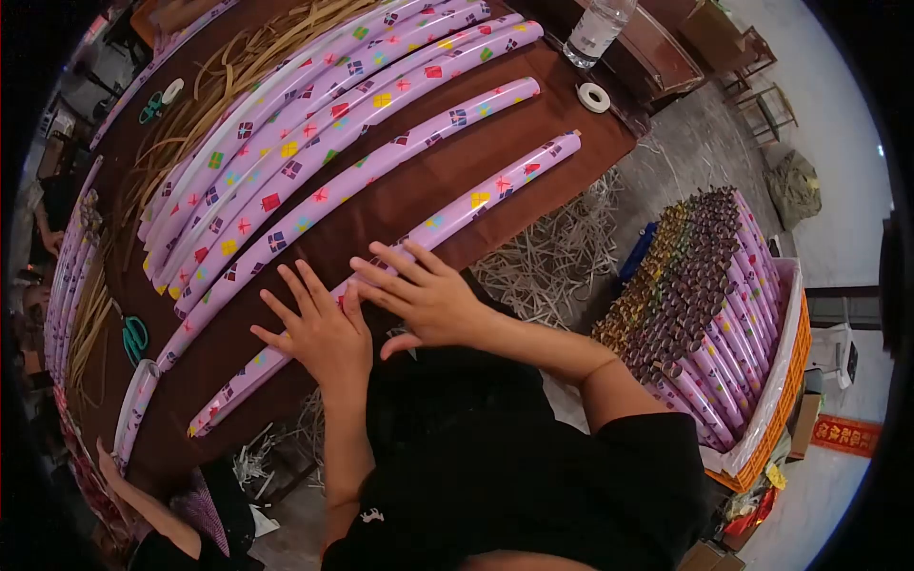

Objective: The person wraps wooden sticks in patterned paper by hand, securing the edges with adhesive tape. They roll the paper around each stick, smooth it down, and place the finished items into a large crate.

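A long pink roll of gift wrapping paper (495, 195), printed with small presents, lies across the near side of the brown table. My left hand (322, 328) rests flat on its middle, fingers spread. Just to the right, my right hand (424, 297) lies over the same roll, fingers stretched out and apart. The two hands almost touch at the thumb and fingertips. Beyond them is another roll of the same paper (381, 157), and past that a row of several more rolls (314, 124) lies side by side.
An orange basket (795, 381) of upright rolls stands at the right. White tape (593, 97) and a plastic bottle (598, 33) are at the far table edge. Green scissors (134, 338) lie left, near brown strips (205, 105). A co-worker's hand (114, 466) touches a roll at lower left.
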Motion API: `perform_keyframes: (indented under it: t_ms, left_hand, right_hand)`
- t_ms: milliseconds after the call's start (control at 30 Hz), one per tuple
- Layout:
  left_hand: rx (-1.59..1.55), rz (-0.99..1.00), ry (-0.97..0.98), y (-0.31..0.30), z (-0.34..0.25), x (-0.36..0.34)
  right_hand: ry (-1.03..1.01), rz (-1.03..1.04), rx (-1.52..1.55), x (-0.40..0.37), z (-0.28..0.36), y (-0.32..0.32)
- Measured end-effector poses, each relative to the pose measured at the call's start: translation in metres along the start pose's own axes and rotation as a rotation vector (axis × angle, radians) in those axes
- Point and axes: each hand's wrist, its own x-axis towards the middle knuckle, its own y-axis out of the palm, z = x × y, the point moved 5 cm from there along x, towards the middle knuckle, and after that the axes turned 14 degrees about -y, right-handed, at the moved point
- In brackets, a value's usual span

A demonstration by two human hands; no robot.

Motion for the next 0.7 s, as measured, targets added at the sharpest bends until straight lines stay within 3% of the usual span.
perform_keyframes:
  t_ms: [167,333,433,533,600,700]
  left_hand:
    - [0.006,0.015,-0.003,-0.002,0.001,-0.001]
    - [-0.025,0.035,-0.013,-0.005,-0.001,0.0]
    - [-0.026,0.019,-0.017,-0.005,-0.001,0.0]
    - [-0.035,0.051,-0.024,-0.01,-0.002,0.002]
    - [-0.057,0.017,-0.021,-0.008,-0.001,0.002]
    - [-0.05,-0.018,-0.006,-0.009,-0.001,0.002]
  right_hand:
    - [0.112,-0.032,-0.109,-0.016,-0.014,-0.009]
    - [0.346,-0.035,-0.471,-0.104,-0.112,-0.054]
    - [0.488,-0.174,-0.544,-0.151,-0.165,-0.08]
    - [0.566,-0.297,-0.577,-0.131,-0.157,-0.094]
    - [0.485,-0.383,-0.391,-0.082,-0.125,-0.083]
    - [0.387,-0.262,-0.142,-0.021,-0.068,-0.05]
